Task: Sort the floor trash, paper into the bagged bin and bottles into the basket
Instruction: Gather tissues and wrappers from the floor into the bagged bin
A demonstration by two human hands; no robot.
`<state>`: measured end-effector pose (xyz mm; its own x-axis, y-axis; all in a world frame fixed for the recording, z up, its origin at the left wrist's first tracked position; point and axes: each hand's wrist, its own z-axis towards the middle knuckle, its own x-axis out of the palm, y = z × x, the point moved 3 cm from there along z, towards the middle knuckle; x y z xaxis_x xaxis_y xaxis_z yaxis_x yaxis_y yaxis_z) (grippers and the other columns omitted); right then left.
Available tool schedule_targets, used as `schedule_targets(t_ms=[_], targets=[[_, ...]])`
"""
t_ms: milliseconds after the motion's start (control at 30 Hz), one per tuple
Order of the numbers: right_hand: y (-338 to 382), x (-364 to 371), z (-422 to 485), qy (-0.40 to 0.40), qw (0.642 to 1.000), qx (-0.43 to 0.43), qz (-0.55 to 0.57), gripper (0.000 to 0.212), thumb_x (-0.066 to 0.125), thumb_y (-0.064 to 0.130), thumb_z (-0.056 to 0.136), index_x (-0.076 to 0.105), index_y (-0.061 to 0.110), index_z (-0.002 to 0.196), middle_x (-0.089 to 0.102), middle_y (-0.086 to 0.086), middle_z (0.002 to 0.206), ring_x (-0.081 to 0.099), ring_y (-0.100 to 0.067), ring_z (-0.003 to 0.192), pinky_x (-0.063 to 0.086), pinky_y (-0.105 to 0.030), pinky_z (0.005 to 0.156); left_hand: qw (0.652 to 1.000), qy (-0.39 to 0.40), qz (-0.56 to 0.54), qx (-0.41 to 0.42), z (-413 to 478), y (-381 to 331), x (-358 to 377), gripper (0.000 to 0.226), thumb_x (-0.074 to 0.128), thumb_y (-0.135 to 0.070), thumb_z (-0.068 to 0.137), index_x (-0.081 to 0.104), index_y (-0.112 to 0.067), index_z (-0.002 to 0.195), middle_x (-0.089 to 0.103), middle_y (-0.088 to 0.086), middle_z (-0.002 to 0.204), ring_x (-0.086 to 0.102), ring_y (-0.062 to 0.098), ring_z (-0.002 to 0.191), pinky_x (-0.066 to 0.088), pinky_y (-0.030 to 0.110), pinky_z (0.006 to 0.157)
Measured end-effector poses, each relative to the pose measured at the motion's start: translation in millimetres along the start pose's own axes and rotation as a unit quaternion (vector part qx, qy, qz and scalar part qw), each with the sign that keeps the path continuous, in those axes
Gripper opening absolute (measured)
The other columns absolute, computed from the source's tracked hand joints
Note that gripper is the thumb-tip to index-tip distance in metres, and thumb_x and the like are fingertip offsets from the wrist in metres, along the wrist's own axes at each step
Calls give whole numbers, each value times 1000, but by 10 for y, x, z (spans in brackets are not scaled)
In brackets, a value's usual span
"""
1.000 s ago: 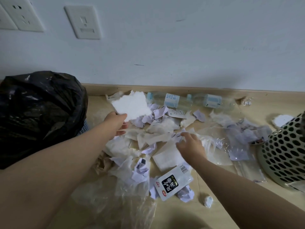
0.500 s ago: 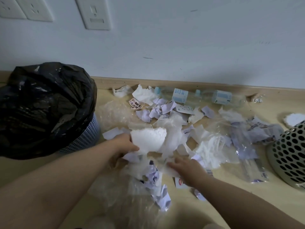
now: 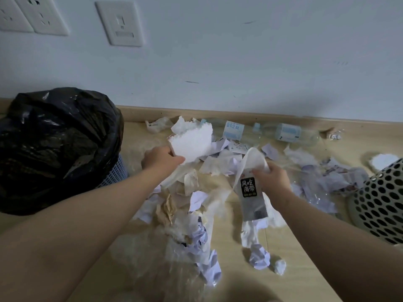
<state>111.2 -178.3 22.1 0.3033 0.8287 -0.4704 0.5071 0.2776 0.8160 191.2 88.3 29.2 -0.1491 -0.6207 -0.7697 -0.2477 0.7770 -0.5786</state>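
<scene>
My left hand (image 3: 162,160) grips a torn white paper piece (image 3: 192,143), lifted above the pile. My right hand (image 3: 271,176) holds a white tissue strip (image 3: 250,162) together with a snack packet with a black label (image 3: 250,192), raised off the floor. Scraps of white and lilac paper (image 3: 202,236) lie scattered across the wooden floor. Two clear plastic bottles with pale blue labels (image 3: 235,130) (image 3: 287,132) lie along the baseboard. The bin with the black bag (image 3: 56,147) stands at the left. The perforated basket (image 3: 379,201) stands at the right edge.
Clear plastic film (image 3: 157,264) lies crumpled near the front of the pile. A white wall with sockets (image 3: 43,16) and a switch plate (image 3: 121,22) rises behind. A white scrap (image 3: 383,161) lies beyond the basket. Bare floor (image 3: 294,269) shows at the front right.
My left hand has lifted its white paper piece up and away from me. My right hand has picked the tissue strip and the labelled packet up off the pile.
</scene>
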Motion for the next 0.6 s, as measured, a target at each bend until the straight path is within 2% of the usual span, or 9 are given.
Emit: schedule_targets(t_ms=[67, 100, 133, 200, 300, 333, 400, 500, 600], targets=[[73, -36, 6, -4, 995, 32, 91, 8, 56, 19, 89, 56, 17, 97, 59, 1, 76, 59, -20, 74, 51, -35, 68, 997, -46, 54, 22, 12, -26, -78, 28, 65, -43, 77, 51, -27, 60, 60, -2, 78, 56, 27, 95, 50, 35, 81], [119, -51, 2, -5, 992, 40, 117, 6, 55, 20, 90, 55, 17, 96, 58, 2, 76, 56, -17, 70, 48, -31, 63, 996, -60, 57, 27, 16, -39, -108, 29, 64, -43, 77, 50, -26, 58, 59, -3, 75, 55, 28, 96, 49, 34, 79], [176, -68, -6, -9, 989, 44, 140, 3, 54, 20, 91, 55, 18, 92, 56, 3, 74, 53, -15, 66, 45, -28, 59, 996, -72, 47, 29, 16, -60, -138, 29, 63, -42, 76, 49, -25, 57, 57, -4, 71, 54, 28, 97, 48, 33, 76], [303, -83, -25, -14, 982, 36, 187, 15, 52, 19, 92, 56, 22, 78, 54, 4, 72, 49, -13, 64, 42, -26, 55, 995, -93, 25, 34, 0, -118, -172, 30, 62, -40, 76, 49, -23, 55, 52, -8, 65, 52, 27, 97, 44, 31, 71], [473, -36, -49, -4, 970, 25, 242, 22, 51, 17, 92, 55, 26, 72, 56, 4, 75, 51, -12, 67, 46, -28, 63, 992, -100, 28, 68, -75, -277, -175, 30, 62, -37, 76, 48, -22, 54, 54, -6, 63, 55, 23, 82, 40, 25, 59], [517, 2, -62, 5, 968, 26, 251, 22, 51, 17, 92, 56, 26, 73, 57, 4, 75, 52, -12, 67, 47, -28, 64, 995, -72, 12, 74, -111, -344, -152, 28, 63, -36, 76, 49, -22, 56, 54, -6, 62, 55, 19, 73, 37, 23, 54], [588, 113, -109, 34, 965, 32, 257, 19, 50, 16, 92, 56, 24, 76, 58, 3, 77, 53, -13, 68, 46, -26, 61, 993, 57, -73, 75, -202, -479, -30, 22, 66, -31, 79, 54, -23, 62, 55, -7, 63, 51, 13, 61, 34, 22, 51], [620, 309, -193, 105, 962, 60, 243, 19, 46, 16, 92, 56, 24, 78, 60, 2, 78, 54, -16, 71, 43, -29, 67, 941, 268, -202, 36, -417, -660, 190, 11, 64, -21, 84, 57, -21, 76, 61, -8, 69, 50, 9, 65, 38, 22, 57], [609, 422, -255, 152, 966, 57, 200, 21, 43, 15, 91, 59, 28, 87, 62, 1, 83, 53, -20, 79, 42, -33, 74, 909, 333, -252, 11, -513, -706, 305, 10, 57, -15, 86, 56, -19, 78, 58, -10, 60, 46, 10, 68, 35, 23, 62]])
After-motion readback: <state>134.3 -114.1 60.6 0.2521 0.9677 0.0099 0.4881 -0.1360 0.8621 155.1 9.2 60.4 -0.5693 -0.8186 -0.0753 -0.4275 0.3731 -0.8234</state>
